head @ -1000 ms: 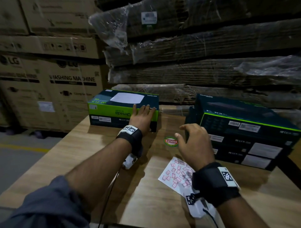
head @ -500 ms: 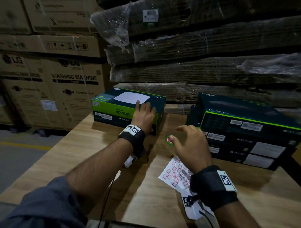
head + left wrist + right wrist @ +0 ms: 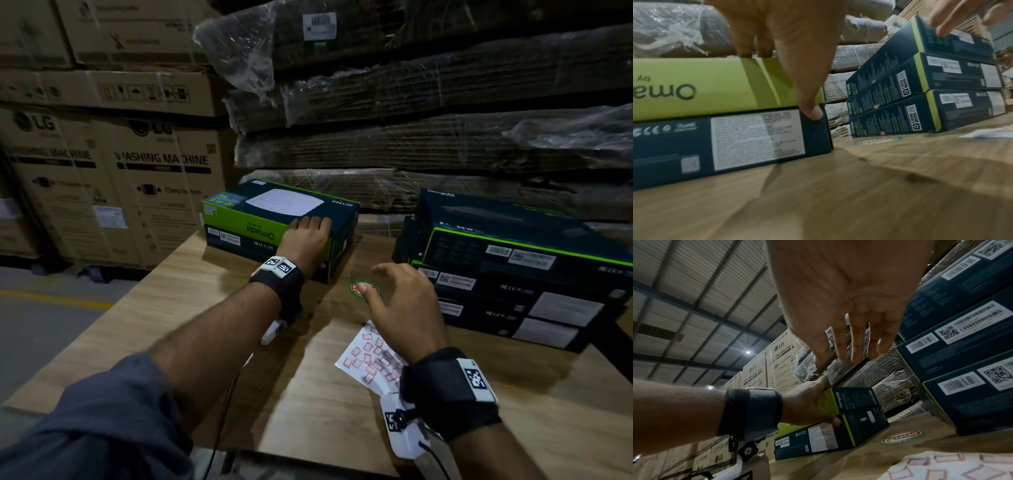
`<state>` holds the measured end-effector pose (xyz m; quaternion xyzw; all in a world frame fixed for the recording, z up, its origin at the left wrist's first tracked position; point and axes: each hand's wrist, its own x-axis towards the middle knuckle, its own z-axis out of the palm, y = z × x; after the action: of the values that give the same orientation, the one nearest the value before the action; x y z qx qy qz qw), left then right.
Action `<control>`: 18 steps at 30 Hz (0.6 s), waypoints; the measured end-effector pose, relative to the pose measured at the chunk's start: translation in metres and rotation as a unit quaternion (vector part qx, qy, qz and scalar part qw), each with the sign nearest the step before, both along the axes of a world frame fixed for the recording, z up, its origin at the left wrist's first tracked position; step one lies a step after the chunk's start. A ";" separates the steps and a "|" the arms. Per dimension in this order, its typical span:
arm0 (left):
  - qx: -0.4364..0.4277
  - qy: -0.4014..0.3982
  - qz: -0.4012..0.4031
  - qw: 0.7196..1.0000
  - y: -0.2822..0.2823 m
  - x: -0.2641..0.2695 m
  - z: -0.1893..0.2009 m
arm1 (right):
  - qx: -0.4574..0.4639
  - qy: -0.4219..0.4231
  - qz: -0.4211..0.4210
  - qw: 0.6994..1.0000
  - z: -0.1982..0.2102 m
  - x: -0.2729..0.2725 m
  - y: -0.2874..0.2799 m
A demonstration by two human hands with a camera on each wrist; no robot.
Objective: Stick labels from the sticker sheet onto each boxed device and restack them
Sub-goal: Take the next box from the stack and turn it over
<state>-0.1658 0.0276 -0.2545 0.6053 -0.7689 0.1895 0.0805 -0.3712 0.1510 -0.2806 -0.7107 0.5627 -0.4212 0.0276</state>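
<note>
Two dark blue and green device boxes are stacked at the back left of the table. My left hand (image 3: 306,240) grips the top box (image 3: 274,205) near its right front corner, fingers over the lid and thumb (image 3: 809,112) down the front at the seam with the lower box (image 3: 674,146). My right hand (image 3: 404,301) hovers open and empty above the table, fingers spread, between the sticker sheet (image 3: 366,356) and a stack of three boxes (image 3: 513,260). The white sheet with red-outlined labels lies flat under my right wrist.
A round red and green sticker (image 3: 375,290) is stuck on the wooden table (image 3: 308,411) between the stacks. Wrapped cardboard pallets (image 3: 445,137) stand right behind the table. Large washing machine cartons (image 3: 137,178) stand at the left across an aisle.
My left hand's fingers have slid further over the top box's lid. The right hand has edged slightly forward, its thumb now over the round sticker.
</note>
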 end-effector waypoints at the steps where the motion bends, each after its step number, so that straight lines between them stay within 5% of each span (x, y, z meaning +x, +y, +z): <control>1: -0.004 -0.005 0.000 1.000 0.002 0.000 0.000 | 0.001 -0.001 0.000 1.000 0.000 0.000 0.000; 14: 0.011 -0.047 -0.001 0.999 0.030 0.033 0.014 | -0.003 -0.001 0.010 1.000 0.002 -0.004 0.004; 18: -0.016 0.020 -0.020 0.999 0.060 0.065 0.030 | 0.002 -0.012 0.009 1.000 0.006 -0.004 0.006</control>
<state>-0.1009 0.0876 -0.2249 0.5922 -0.7759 0.1879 0.1095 -0.3756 0.1573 -0.2749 -0.7104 0.5570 -0.4285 0.0398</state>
